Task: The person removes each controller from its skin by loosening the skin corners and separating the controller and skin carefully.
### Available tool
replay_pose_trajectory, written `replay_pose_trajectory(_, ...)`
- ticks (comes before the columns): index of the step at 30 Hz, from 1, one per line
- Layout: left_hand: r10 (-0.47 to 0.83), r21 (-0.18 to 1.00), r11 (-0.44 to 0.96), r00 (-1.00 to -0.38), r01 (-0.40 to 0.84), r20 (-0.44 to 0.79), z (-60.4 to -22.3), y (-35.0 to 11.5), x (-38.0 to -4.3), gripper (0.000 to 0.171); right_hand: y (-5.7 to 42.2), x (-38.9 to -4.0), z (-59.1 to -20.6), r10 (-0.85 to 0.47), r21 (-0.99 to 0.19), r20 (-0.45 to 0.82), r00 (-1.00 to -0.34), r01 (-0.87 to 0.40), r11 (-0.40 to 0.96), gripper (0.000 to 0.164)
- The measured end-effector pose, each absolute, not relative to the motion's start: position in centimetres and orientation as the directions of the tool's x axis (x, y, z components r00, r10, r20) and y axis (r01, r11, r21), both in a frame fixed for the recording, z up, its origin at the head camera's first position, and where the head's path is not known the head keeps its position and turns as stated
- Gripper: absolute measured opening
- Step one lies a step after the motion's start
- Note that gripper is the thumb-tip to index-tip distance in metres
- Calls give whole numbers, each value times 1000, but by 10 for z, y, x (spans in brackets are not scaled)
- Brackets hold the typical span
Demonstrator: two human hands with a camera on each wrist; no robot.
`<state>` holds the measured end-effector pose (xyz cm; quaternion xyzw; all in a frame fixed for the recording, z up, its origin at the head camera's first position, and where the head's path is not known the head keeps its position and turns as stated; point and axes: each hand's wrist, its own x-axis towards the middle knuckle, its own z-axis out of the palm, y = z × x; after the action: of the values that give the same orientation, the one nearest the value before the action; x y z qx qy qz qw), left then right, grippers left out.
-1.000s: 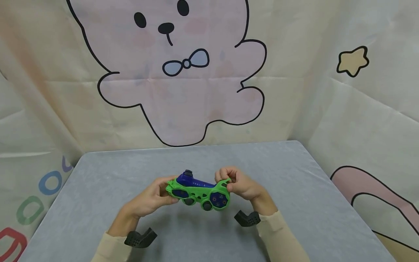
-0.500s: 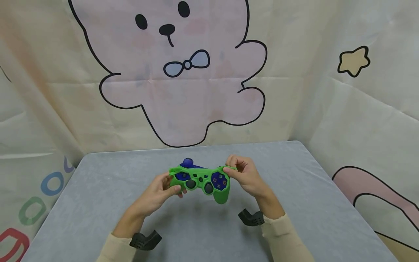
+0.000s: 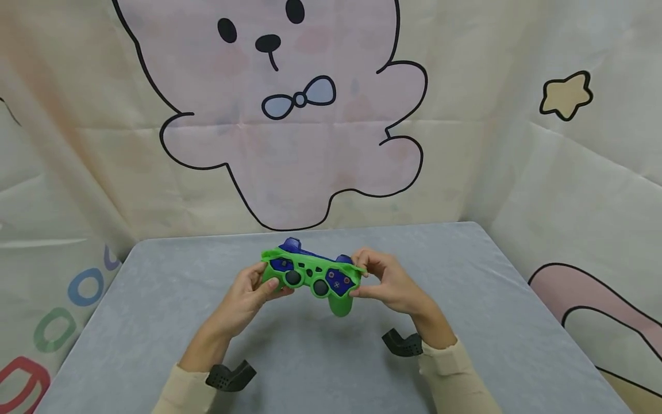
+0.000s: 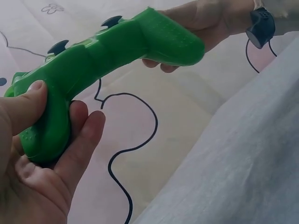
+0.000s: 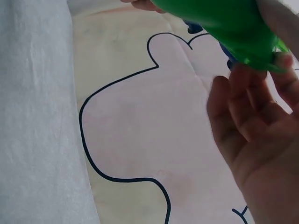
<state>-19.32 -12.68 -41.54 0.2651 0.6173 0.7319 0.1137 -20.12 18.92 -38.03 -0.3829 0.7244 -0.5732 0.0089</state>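
A blue game controller (image 3: 338, 282) with dark thumbsticks is held up above the table in the head view. Around its face and handles sits a stretchy green cover (image 3: 339, 306); the blue shoulder part shows above the cover's upper edge. My left hand (image 3: 247, 299) grips the left handle, thumb in front. In the left wrist view that thumb presses on the green cover (image 4: 112, 46), which wraps the handles. My right hand (image 3: 390, 283) pinches the cover at the controller's upper right corner. From the right wrist view, fingertips (image 5: 245, 77) touch the cover's edge there.
A grey-blue cloth covers the table (image 3: 181, 259) below both hands. Behind it hangs a cream curtain (image 3: 455, 172) with a printed bear, and more printed fabric stands at both sides. Each wrist wears a black camera mount (image 3: 231, 376).
The controller has been raised and tilted so its face and right handle show more. My right hand first moved up and outward at the cover's corner, then came back in, thumb lower.
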Motion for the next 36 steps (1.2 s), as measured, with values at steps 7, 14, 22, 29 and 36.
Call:
replay_pose_trajectory(7,444,953,-255,-856,163,265,-415,-120,-191,42,185,-202,-384,-412,-774,560,-719,-631,48,35)
replay_pose_trajectory(14,371,936,-302,-883,178,288,-413,-110,-186,40,183,-208,-390,-302,-766,612,-731,-643,5,17)
replay_pose_trajectory(22,247,943,-312,-948,119,201,-418,-110,-186,41,178,-213,-397,-191,-899,421,-887,-435,41,32)
replay_pose_trajectory(29,219,964,-245,-963,105,161,-419,-103,-186,49,167,-211,-406,-448,-980,191,-873,-199,-30,65)
replay_pose_trajectory(36,292,963,-233,-936,132,199,-419,-98,-184,46,158,-209,-415,-539,-994,67,-839,-102,35,46)
